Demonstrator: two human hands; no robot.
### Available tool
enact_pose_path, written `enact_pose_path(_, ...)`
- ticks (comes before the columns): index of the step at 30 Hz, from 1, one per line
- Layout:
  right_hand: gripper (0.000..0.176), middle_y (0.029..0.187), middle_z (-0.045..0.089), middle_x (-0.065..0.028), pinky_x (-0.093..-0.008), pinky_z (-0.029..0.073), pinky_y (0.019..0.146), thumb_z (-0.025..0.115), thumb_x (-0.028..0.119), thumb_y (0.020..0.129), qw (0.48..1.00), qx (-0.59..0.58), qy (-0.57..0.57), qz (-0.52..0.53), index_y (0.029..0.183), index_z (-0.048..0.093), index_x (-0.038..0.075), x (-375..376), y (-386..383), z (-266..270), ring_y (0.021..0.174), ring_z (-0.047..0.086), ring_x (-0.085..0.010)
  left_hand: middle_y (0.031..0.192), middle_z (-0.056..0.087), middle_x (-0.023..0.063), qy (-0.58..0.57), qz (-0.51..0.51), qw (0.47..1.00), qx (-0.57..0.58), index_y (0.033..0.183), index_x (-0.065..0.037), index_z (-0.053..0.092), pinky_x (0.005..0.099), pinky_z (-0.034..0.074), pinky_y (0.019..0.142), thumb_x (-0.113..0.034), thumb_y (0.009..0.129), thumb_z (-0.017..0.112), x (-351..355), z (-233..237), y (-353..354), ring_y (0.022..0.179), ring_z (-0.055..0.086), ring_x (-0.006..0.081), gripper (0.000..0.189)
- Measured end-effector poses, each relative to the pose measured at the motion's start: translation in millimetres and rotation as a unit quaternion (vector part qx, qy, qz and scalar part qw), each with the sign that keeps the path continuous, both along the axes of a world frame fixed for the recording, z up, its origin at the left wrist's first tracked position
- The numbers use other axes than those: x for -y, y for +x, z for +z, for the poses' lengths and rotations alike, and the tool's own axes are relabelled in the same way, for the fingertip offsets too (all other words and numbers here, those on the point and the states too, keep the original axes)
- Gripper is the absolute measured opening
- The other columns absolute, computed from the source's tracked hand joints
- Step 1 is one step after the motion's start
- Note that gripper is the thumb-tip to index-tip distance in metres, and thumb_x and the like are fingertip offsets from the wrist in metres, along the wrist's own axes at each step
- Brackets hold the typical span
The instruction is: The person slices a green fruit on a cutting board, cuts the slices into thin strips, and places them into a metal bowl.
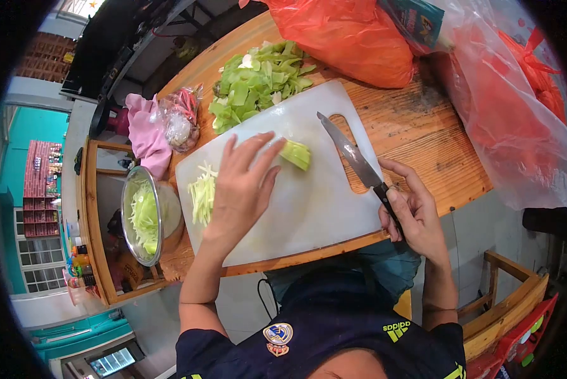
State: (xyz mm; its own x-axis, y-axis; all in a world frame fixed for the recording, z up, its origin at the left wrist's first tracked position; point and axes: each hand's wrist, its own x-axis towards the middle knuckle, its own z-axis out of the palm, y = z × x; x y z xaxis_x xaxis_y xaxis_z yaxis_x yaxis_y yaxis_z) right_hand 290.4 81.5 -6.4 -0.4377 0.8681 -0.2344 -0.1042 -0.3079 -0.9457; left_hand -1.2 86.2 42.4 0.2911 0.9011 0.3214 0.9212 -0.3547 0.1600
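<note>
My right hand is closed around the black handle of a kitchen knife, its blade pointing up and left over the slot of the white cutting board. Fingers apart, my left hand hovers over the board's middle. A chunk of pale green vegetable lies on the board right by its fingertips. Thin green shreds sit at the board's left side, partly behind my left hand. Beyond the far edge is a heap of green peelings.
A metal bowl of shredded vegetable stands left of the board. Near it are a pink cloth and a clear plastic bag. Red plastic bags occupy the wooden table's far right. A wooden stool stands at lower right.
</note>
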Motion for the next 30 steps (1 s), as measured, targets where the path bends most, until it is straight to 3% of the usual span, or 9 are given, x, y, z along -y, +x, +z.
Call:
enact_pose_path(3,0.042,0.067,0.059,-0.0029,-0.0215,0.038,0.047,0.050,0.016,0.106,1.000,0.014,0.004,0.003,0.147,0.044,0.008,0,0,3,0.049,0.048,-0.0051,0.123,0.067,0.0105,-0.018,-0.052,0.998,-0.016,0.121,-0.007,0.069,0.0547,0.041,0.112,0.007,0.082,0.067,2,-10,-1,0.119,0.064,0.0292,0.041)
enact_pose_path(10,0.032,0.068,0.061,-0.0069,-0.0297,0.048,0.058,0.059,0.007,0.099,0.980,0.150,0.116,0.067,0.130,0.065,0.008,-4,4,17,0.060,0.060,-0.0128,0.122,0.067,0.0119,-0.018,-0.038,0.999,0.015,0.122,-0.007,0.069,0.0518,0.045,0.109,0.006,0.082,0.067,6,-22,-2,0.117,0.064,0.0309,0.042)
enact_pose_path(16,0.032,0.072,0.061,-0.0118,-0.0332,0.049,0.060,0.061,0.006,0.097,0.970,0.177,0.151,0.076,0.128,0.067,0.009,-5,6,19,0.060,0.062,-0.0193,0.120,0.067,0.0140,-0.014,-0.046,0.999,0.004,0.124,-0.005,0.068,0.0463,0.051,0.100,0.008,0.082,0.066,6,-21,0,0.114,0.064,0.0336,0.045)
enact_pose_path(19,0.030,0.071,0.061,-0.0061,-0.0267,0.050,0.058,0.057,0.003,0.099,0.966,0.182,0.167,0.077,0.127,0.068,0.004,-6,6,22,0.060,0.061,-0.0112,0.121,0.067,0.0142,-0.012,-0.051,0.999,0.015,0.124,-0.005,0.068,0.0436,0.053,0.096,0.009,0.081,0.065,4,-23,0,0.114,0.064,0.0341,0.046)
enact_pose_path(22,0.030,0.078,0.066,-0.0147,-0.0348,0.051,0.063,0.062,0.008,0.096,0.965,0.198,0.148,0.089,0.126,0.068,0.008,-7,7,23,0.064,0.065,-0.0244,0.121,0.067,0.0142,-0.006,-0.052,0.999,0.014,0.124,-0.004,0.069,0.0427,0.053,0.095,0.010,0.080,0.065,5,-24,0,0.114,0.064,0.0339,0.046)
enact_pose_path(28,0.030,0.095,0.071,-0.0208,-0.0391,0.054,0.071,0.062,0.007,0.095,0.955,0.200,0.196,0.093,0.125,0.068,0.008,-8,8,20,0.080,0.071,-0.0348,0.121,0.067,0.0134,-0.006,-0.049,0.999,0.019,0.122,-0.004,0.069,0.0427,0.054,0.095,0.009,0.079,0.066,8,-25,-2,0.114,0.064,0.0335,0.045)
enact_pose_path(30,0.030,0.080,0.066,-0.0124,-0.0316,0.051,0.063,0.058,0.003,0.097,0.953,0.191,0.220,0.083,0.126,0.068,0.005,-7,6,18,0.066,0.064,-0.0200,0.120,0.066,0.0125,0.007,-0.053,0.998,0.014,0.121,-0.004,0.069,0.0424,0.055,0.093,0.006,0.077,0.068,9,-27,-2,0.112,0.065,0.0330,0.045)
